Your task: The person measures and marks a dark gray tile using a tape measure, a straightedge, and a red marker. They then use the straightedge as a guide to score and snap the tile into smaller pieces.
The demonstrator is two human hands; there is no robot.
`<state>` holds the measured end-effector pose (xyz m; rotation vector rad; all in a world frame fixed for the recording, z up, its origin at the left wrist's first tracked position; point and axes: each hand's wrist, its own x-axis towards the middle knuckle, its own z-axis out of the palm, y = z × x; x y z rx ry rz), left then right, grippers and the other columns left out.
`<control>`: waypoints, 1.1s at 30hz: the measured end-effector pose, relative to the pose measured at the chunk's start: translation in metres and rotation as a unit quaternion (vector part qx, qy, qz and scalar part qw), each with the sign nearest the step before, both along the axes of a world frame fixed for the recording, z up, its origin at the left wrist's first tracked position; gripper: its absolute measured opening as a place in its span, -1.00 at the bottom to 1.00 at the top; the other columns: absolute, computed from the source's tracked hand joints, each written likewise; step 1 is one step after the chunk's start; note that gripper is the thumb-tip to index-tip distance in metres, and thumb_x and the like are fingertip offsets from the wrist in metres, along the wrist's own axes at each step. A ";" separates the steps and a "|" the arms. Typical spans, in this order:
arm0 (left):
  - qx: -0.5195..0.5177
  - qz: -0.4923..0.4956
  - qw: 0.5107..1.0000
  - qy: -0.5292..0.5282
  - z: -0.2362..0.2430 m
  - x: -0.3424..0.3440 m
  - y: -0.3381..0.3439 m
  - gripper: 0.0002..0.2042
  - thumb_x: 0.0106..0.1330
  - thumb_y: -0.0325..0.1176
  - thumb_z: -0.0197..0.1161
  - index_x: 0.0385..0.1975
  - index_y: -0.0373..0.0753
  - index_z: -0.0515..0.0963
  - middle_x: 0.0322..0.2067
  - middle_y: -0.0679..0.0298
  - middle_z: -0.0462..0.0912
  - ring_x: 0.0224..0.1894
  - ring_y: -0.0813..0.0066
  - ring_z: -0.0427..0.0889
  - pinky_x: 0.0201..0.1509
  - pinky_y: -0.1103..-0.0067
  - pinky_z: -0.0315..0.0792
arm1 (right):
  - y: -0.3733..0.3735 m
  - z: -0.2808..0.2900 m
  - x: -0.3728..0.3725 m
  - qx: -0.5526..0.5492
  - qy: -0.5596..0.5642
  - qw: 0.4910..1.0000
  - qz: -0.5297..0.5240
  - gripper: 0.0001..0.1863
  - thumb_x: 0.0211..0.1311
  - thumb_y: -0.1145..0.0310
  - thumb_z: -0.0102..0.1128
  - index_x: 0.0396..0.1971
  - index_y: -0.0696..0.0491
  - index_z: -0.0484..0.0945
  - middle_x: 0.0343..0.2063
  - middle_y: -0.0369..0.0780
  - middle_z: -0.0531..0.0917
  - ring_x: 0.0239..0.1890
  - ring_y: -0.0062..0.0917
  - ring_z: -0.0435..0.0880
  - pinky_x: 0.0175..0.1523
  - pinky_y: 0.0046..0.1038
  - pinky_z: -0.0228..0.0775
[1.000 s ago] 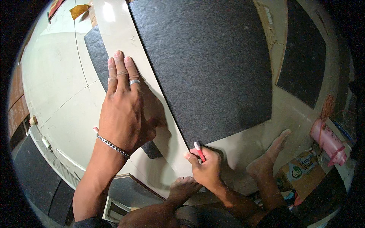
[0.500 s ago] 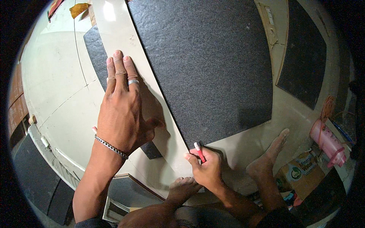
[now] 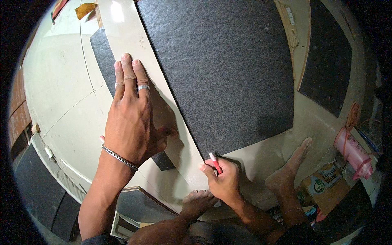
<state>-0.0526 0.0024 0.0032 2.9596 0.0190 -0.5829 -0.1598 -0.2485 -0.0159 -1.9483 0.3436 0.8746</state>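
The dark tile [image 3: 228,77] lies just beyond the nearer right hand [image 3: 223,178], which grips a red marker [image 3: 217,165]; the left hand [image 3: 130,114] rests straight-fingered on the pale strip [image 3: 134,34], whose long axis runs forward.

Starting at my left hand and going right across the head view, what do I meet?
Left hand, right hand holding a red, white-tipped pen-like tool, bare right foot, pink container.

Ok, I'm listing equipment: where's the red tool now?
The red tool is in the right hand, below and slightly right of centre in the head view, by the near left corner of the dark tile.
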 end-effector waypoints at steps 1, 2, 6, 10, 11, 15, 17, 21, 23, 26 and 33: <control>0.002 0.000 1.000 0.004 0.001 0.000 0.000 0.34 -0.34 -0.17 0.69 0.43 -0.75 -0.02 0.48 -0.49 -0.03 0.60 -0.28 -0.05 0.70 0.36 -0.02 | 0.000 0.000 0.000 -0.001 0.000 1.000 0.000 -0.75 0.23 0.33 0.48 -0.32 0.24 0.71 -0.48 -0.11 0.76 -0.43 -0.53 0.70 -0.25 -0.41 0.52; -0.010 0.008 1.000 0.008 0.002 0.000 -0.001 0.34 -0.35 -0.17 0.69 0.43 -0.75 -0.02 0.48 -0.49 -0.03 0.60 -0.28 -0.05 0.70 0.36 -0.02 | 0.000 -0.001 0.000 -0.003 0.000 1.000 0.000 -0.76 0.23 0.34 0.48 -0.32 0.24 0.71 -0.49 -0.11 0.76 -0.43 -0.53 0.70 -0.25 -0.41 0.52; 0.036 -0.020 0.999 0.004 -0.002 0.000 0.000 0.34 -0.40 -0.20 0.67 0.43 -0.75 -0.02 0.48 -0.49 -0.03 0.60 -0.29 -0.06 0.70 0.35 -0.03 | 0.000 -0.002 -0.001 -0.003 -0.009 1.000 -0.007 -0.77 0.22 0.34 0.48 -0.34 0.23 0.71 -0.51 -0.12 0.75 -0.46 -0.55 0.67 -0.27 -0.41 0.50; 0.030 -0.023 0.999 0.011 -0.002 0.000 0.001 0.34 -0.42 -0.21 0.65 0.42 -0.76 -0.02 0.49 -0.51 -0.06 0.59 -0.33 -0.06 0.70 0.33 -0.03 | 0.001 -0.002 -0.001 -0.003 -0.012 1.000 -0.010 -0.77 0.21 0.34 0.48 -0.35 0.23 0.72 -0.55 -0.14 0.72 -0.49 -0.56 0.63 -0.31 -0.42 0.47; 0.029 -0.030 0.999 0.000 -0.001 0.001 0.000 0.35 -0.42 -0.20 0.66 0.42 -0.76 -0.02 0.49 -0.51 -0.06 0.59 -0.34 -0.06 0.70 0.32 -0.03 | 0.002 -0.002 -0.002 -0.002 -0.016 1.000 -0.013 -0.77 0.21 0.33 0.48 -0.36 0.23 0.72 -0.56 -0.14 0.72 -0.50 -0.57 0.62 -0.31 -0.42 0.47; -0.003 0.007 0.999 0.048 0.007 0.001 -0.004 0.39 -0.42 -0.14 0.69 0.43 -0.77 -0.05 0.49 -0.52 -0.09 0.59 -0.37 -0.09 0.70 0.29 -0.05 | 0.003 -0.001 -0.001 -0.024 0.002 1.000 -0.010 -0.76 0.20 0.33 0.48 -0.37 0.24 0.71 -0.53 -0.10 0.73 -0.47 -0.45 0.68 -0.28 -0.37 0.51; 0.019 -0.014 0.999 0.029 0.008 0.002 -0.005 0.42 -0.44 -0.11 0.72 0.43 -0.77 -0.06 0.48 -0.53 -0.09 0.59 -0.37 -0.10 0.70 0.25 -0.07 | 0.001 0.000 0.000 -0.032 0.019 0.999 0.005 -0.74 0.20 0.31 0.47 -0.36 0.24 0.70 -0.43 0.00 0.77 -0.37 -0.21 0.80 -0.18 -0.27 0.59; 0.037 -0.007 0.998 0.058 0.008 0.005 -0.007 0.46 -0.41 -0.03 0.74 0.45 -0.75 -0.08 0.50 -0.52 -0.12 0.59 -0.41 -0.12 0.59 0.10 0.20 | 0.000 0.000 0.000 -0.018 0.014 1.000 0.005 -0.73 0.22 0.30 0.46 -0.35 0.24 0.70 -0.47 -0.02 0.75 -0.44 -0.31 0.75 -0.24 -0.31 0.56; -0.001 0.017 0.998 0.068 0.009 0.005 -0.008 0.44 -0.38 -0.07 0.73 0.45 -0.76 -0.11 0.50 -0.52 -0.16 0.58 -0.43 -0.12 0.59 0.08 0.18 | 0.001 0.001 -0.001 -0.009 -0.013 1.000 -0.003 -0.74 0.20 0.31 0.48 -0.37 0.24 0.70 -0.54 -0.08 0.72 -0.50 -0.43 0.68 -0.30 -0.37 0.50; -0.018 0.026 0.998 0.050 0.013 0.004 -0.006 0.38 -0.27 -0.11 0.68 0.45 -0.76 -0.13 0.51 -0.52 -0.19 0.58 -0.46 -0.14 0.58 0.04 0.17 | 0.002 0.003 0.000 -0.007 -0.032 0.999 -0.006 -0.72 0.19 0.27 0.50 -0.40 0.22 0.71 -0.61 -0.12 0.68 -0.55 -0.46 0.64 -0.33 -0.38 0.47; 0.016 0.012 0.999 0.030 0.004 0.005 -0.004 -0.09 0.21 -0.36 0.29 0.46 -0.73 -0.05 0.50 -0.54 -0.15 0.58 -0.48 -0.11 0.57 0.02 0.17 | -0.001 0.003 0.002 -0.030 -0.008 0.999 0.017 -0.74 0.15 0.32 0.54 -0.43 0.24 0.70 -0.62 -0.14 0.68 -0.56 -0.51 0.62 -0.33 -0.39 0.46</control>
